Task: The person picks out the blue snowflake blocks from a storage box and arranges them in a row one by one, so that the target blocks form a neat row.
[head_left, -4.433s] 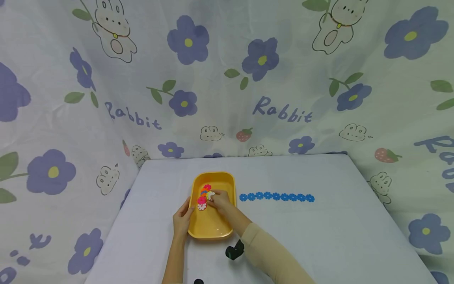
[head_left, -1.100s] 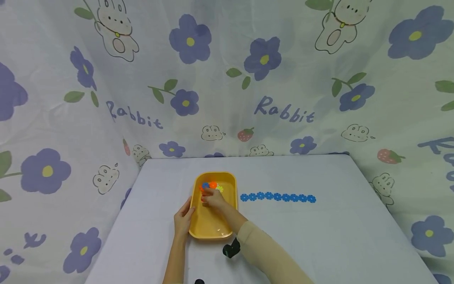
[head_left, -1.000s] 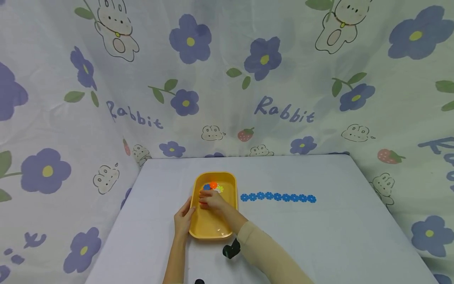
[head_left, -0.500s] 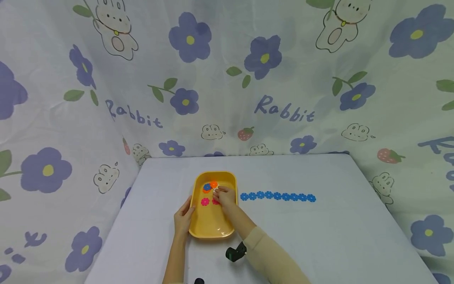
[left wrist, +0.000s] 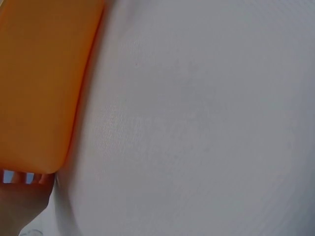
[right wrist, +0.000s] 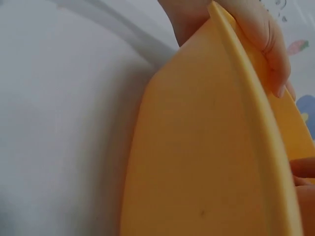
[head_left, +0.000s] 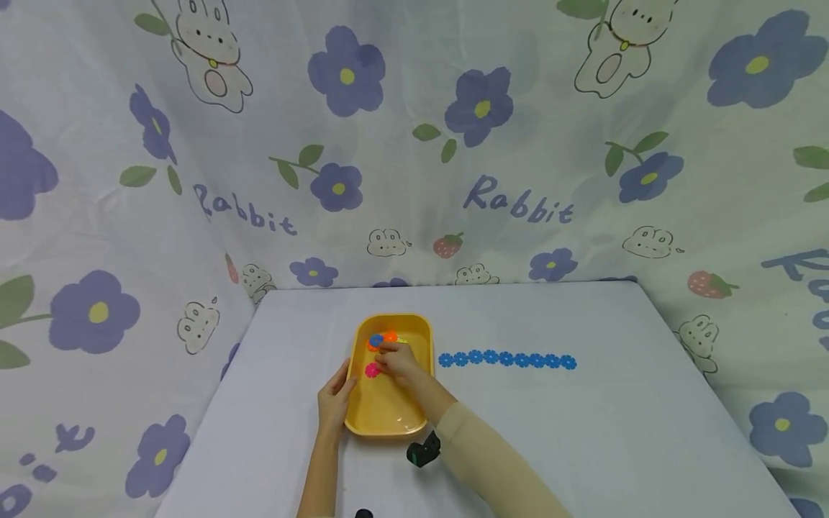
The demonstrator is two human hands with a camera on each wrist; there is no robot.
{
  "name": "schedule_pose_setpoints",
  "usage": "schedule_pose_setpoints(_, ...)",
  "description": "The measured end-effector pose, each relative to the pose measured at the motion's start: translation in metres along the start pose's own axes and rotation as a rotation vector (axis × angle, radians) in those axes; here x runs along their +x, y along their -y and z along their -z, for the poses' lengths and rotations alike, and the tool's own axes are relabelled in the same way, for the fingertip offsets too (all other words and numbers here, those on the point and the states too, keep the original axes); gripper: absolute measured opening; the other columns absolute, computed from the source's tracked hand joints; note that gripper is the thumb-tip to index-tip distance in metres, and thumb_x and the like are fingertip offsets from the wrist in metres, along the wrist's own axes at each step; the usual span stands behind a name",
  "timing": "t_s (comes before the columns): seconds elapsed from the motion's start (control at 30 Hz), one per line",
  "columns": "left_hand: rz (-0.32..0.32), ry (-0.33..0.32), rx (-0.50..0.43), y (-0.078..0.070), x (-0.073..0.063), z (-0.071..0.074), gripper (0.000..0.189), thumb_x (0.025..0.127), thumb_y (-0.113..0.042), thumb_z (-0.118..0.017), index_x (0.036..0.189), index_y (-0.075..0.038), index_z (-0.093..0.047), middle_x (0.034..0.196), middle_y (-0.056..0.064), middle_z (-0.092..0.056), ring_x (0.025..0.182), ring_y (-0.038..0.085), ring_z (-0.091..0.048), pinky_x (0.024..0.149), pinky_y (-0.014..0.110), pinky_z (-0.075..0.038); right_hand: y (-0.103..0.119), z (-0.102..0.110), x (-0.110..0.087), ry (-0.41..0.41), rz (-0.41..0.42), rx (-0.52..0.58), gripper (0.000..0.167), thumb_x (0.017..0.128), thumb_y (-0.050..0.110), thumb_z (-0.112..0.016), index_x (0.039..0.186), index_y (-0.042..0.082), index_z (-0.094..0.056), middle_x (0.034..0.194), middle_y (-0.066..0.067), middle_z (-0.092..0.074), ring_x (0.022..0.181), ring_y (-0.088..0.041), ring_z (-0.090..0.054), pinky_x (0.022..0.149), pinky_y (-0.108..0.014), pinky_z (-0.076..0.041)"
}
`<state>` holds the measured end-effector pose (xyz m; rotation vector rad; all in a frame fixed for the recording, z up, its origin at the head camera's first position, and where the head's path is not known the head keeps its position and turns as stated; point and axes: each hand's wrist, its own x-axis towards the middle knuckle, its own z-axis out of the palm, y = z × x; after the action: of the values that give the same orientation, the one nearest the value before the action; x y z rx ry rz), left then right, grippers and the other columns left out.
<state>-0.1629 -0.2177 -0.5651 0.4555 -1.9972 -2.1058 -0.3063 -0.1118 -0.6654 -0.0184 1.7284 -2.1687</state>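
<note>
My left hand [head_left: 333, 404] grips the left rim of a yellow plastic tray [head_left: 386, 417], thumb over the edge; the left wrist view shows the fingers [left wrist: 24, 179] against the tray's outside. My right hand [head_left: 401, 363] reaches over the right rim into the tray, its fingertips among small snowflake-shaped connecting discs. A pink disc [head_left: 372, 370] lies at the fingertips. Just beyond are a blue disc [head_left: 376, 340] and an orange disc [head_left: 390, 337], with part of a yellow one showing. Whether the right fingers pinch a disc is hidden. In the right wrist view the tray wall [right wrist: 192, 147] covers most of that hand.
Right of the tray, a row of several linked blue discs [head_left: 507, 358] lies across the white table [head_left: 615, 432]. A black wrist camera [head_left: 424, 451] hangs under my right forearm near the tray's front corner. A patterned curtain [head_left: 414, 158] stands behind the table.
My right hand has swept about among the discs, going right half a second ago and now back left. Discs once heaped together lie more spread. My left hand and the blue row stay put.
</note>
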Motion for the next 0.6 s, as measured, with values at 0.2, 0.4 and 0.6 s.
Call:
schedule_pose_setpoints(0.2,0.004,-0.004,0.008,0.002,0.000,0.001,0.045,0.093,-0.004,-0.055,0.136,0.001,-0.046,0.141,0.015,-0.044,0.130,0.019,-0.040,0.091,0.007,-0.040,0.038,-0.017,-0.027,0.013,-0.073,0.012,0.049,0.084,-0.010,-0.059,0.132,-0.009,-0.047,0.128,-0.025,-0.053,0.097,-0.028,-0.063,0.081,-0.036,-0.056)
schedule_pose_setpoints(0.4,-0.006,-0.009,-0.013,0.002,0.000,0.000,0.044,0.092,-0.003,-0.056,0.135,0.002,-0.047,0.140,0.017,-0.045,0.122,0.006,-0.046,0.090,0.008,-0.042,0.034,-0.013,-0.020,-0.150,0.111,-0.038,0.031,0.076,-0.015,-0.064,0.106,-0.007,-0.066,0.090,-0.016,-0.067,0.063,-0.023,-0.067,0.055,-0.032,-0.058)
schedule_pose_setpoints(0.6,0.006,-0.002,-0.023,0.001,0.000,0.000,0.045,0.092,-0.004,-0.056,0.136,0.001,-0.047,0.141,0.014,-0.044,0.119,0.001,-0.047,0.091,0.008,-0.042,0.007,-0.009,0.008,-0.118,0.190,-0.223,0.035,0.080,-0.005,-0.061,0.114,0.002,-0.067,0.092,-0.010,-0.066,0.058,-0.020,-0.061,0.054,-0.028,-0.055)
